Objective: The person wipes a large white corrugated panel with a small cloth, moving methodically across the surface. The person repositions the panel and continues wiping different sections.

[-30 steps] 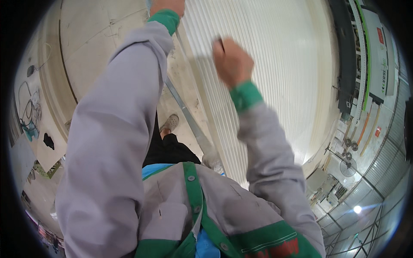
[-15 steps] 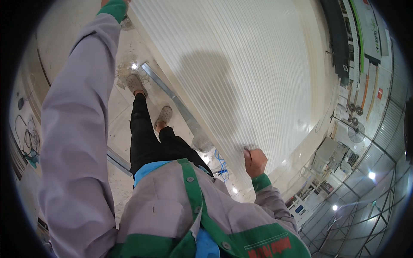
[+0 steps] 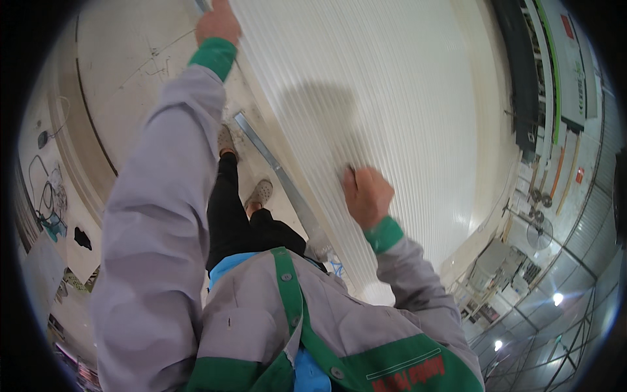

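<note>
A large white ribbed panel (image 3: pixel 418 130) fills the middle and right of the head view. My right hand (image 3: pixel 369 196) is closed over its ribs, near the panel's left side. Something small and dark shows at its fingertips, too small to name. At the top of the picture, by the panel's far left edge, is my left hand (image 3: pixel 219 25). Its fingers look curled, and the upper edge of the picture cuts them off. What it grips, if anything, is hidden.
A grey metal strip (image 3: pixel 277 170) runs along the panel's left side, beside my clog-shod feet (image 3: pixel 259 194). Cables (image 3: pixel 47 196) lie at the far left. A standing fan (image 3: pixel 540 232) and a long dark machine with a green stripe (image 3: pixel 555 72) are to the right.
My right hand has moved up and left over the ribbed panel, staying closed. My left hand has come further into view at the top. The whole view has shifted slightly.
</note>
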A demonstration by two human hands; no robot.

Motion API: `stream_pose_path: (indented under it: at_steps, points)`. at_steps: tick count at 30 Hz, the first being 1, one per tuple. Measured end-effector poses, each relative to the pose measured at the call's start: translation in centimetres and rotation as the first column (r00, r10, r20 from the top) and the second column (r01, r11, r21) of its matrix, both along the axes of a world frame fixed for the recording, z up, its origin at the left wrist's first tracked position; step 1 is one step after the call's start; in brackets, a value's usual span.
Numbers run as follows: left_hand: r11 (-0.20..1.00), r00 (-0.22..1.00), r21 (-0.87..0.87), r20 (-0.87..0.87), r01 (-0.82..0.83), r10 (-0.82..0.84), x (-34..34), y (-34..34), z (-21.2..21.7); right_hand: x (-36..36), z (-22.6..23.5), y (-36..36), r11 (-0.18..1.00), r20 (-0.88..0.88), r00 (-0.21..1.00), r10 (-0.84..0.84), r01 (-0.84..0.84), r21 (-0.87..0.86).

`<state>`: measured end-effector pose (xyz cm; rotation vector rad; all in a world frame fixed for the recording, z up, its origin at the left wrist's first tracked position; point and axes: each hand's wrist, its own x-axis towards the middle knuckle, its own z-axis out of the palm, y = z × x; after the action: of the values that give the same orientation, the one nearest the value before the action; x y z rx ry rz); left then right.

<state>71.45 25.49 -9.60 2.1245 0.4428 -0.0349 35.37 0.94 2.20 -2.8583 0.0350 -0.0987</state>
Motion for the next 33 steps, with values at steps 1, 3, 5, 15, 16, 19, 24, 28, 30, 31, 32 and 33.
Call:
stream_pose_path:
  at_steps: [1, 3, 5, 15, 16, 19, 24, 28, 30, 31, 32, 33]
  points:
    - [0.995, 0.992, -0.027, -0.085, -0.097, 0.095, 0.2, 0.1, -0.1, 4.4, -0.7, 1.2, 1.0, 0.025, 1.0, 0.01, -0.01, 0.017]
    - [0.979, 0.981, -0.113, -0.109, -0.17, 0.158, -0.5, -0.8, -0.2, 14.0, -2.2, 3.7, 0.994, 0.163, 0.982, 0.094, -0.103, 0.045]
    - [0.925, 0.983, -0.332, -0.073, -0.185, 0.171, -1.3, -1.0, 0.3, 23.8, -3.1, 6.8, 0.995, 0.191, 0.979, 0.072, -0.082, 0.049]
    - [0.909, 0.974, -0.384, -0.209, -0.165, 0.089, -2.5, -0.8, 4.8, 56.6, -3.3, 17.1, 0.973, 0.201, 0.963, 0.181, -0.146, -0.177]
    - [0.93, 0.97, -0.331, -0.228, -0.159, 0.084, -2.5, -0.7, 5.0, 55.9, -3.4, 16.9, 0.976, 0.201, 0.963, 0.181, -0.151, -0.156]
    - [0.933, 0.973, -0.308, -0.188, -0.186, 0.132, -2.7, -0.8, 5.5, 50.9, -2.9, 15.5, 0.977, 0.093, 0.985, 0.143, -0.126, -0.175]
    - [0.957, 0.982, -0.247, -0.145, -0.155, 0.122, -2.8, -0.7, 5.3, 30.2, -2.6, 9.1, 0.991, 0.073, 0.995, 0.068, -0.059, -0.117]
    - [0.96, 0.983, -0.242, -0.148, -0.141, 0.107, -2.7, -0.8, 4.6, 7.0, -1.6, 2.3, 0.994, 0.023, 0.998, 0.053, -0.05, -0.095]
    - [0.948, 0.984, -0.283, -0.144, -0.145, 0.107, -2.7, -0.8, 4.1, -2.3, 0.2, 0.2, 0.998, -0.002, 0.999, 0.033, -0.033, -0.046]
    - [0.943, 0.981, -0.294, -0.158, -0.156, 0.113, -2.7, -0.9, 4.0, -5.7, 0.8, -0.3, 0.999, 0.019, 0.999, 0.034, -0.034, -0.019]
    - [0.944, 0.98, -0.283, -0.153, -0.167, 0.128, -2.7, -1.0, 3.9, -7.9, 1.2, -0.8, 0.998, 0.095, 0.994, 0.047, -0.051, 0.04]
    - [0.945, 0.977, -0.268, -0.151, -0.186, 0.15, -2.7, -1.1, 3.8, -8.4, 1.1, -1.2, 1.0, 0.024, 0.999, 0.028, -0.028, 0.006]
